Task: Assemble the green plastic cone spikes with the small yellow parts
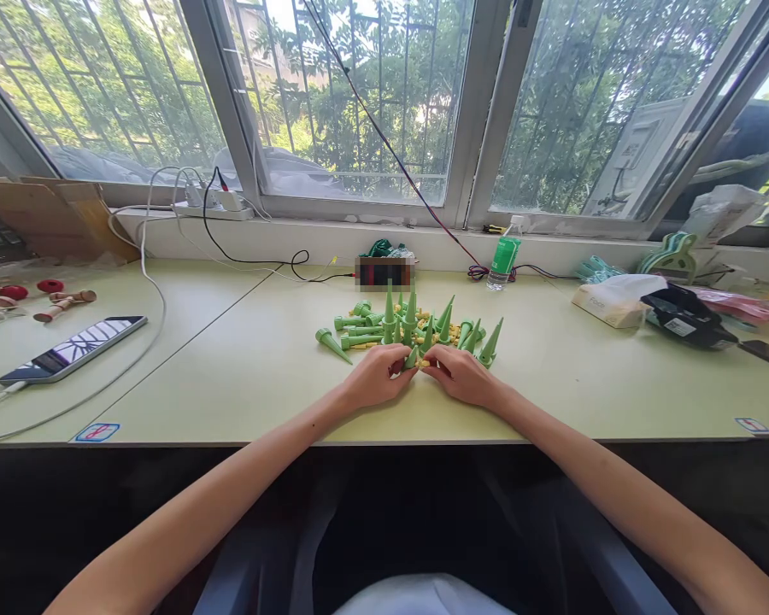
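A heap of several green cone-shaped plastic spikes (416,329) lies on the pale green table (243,367), mixed with small yellow pieces (454,331). Some cones stand upright, others lie on their sides. My left hand (377,376) and my right hand (462,376) meet at the near edge of the heap. Both have their fingers curled in a pinch around one small green cone (412,359) held between them. What else the fingertips hold is hidden.
A phone (73,348) on a white cable lies at the left, near red and wooden toy parts (51,299). A green bottle (505,260) stands by the window sill. A tissue pack (615,299), black bag (685,316) and a power strip (214,203) sit further off.
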A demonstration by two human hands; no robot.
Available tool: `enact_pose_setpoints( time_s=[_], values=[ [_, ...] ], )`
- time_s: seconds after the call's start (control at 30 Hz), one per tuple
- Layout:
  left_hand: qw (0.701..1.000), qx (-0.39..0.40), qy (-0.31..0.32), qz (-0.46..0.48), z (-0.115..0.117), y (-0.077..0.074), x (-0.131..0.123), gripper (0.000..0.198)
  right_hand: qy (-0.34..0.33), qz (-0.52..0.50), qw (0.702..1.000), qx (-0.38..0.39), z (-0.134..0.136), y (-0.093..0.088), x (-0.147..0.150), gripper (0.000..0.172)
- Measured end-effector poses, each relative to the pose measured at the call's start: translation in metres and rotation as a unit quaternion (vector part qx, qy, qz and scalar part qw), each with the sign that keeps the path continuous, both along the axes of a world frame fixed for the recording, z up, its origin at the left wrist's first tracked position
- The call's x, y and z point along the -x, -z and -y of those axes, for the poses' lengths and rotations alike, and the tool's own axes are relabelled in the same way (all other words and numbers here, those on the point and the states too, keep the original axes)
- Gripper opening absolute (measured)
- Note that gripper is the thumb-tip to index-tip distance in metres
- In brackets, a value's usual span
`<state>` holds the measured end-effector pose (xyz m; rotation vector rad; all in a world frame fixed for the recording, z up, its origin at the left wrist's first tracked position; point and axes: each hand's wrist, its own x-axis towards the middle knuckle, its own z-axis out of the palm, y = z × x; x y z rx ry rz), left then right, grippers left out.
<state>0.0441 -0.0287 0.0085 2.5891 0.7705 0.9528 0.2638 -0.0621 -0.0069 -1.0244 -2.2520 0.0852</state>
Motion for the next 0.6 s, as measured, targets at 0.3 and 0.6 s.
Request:
enact_pose_setpoints(
  time_s=[0.3,0.6],
  values=[
    [1.0,-0.011,0.027,0.001,-0.0009,0.0003,0.0004,0.012,-0.03,0.016,0.999,-0.009,-0.0014,0.0003,-0.0017,0.018],
    [0.999,-0.011,0.04,0.007,-0.0011,-0.0002,0.0005,0.007,-0.034,0.029,0.999,-0.004,-0.0015,0.0009,-0.0018,0.017]
  ],
)
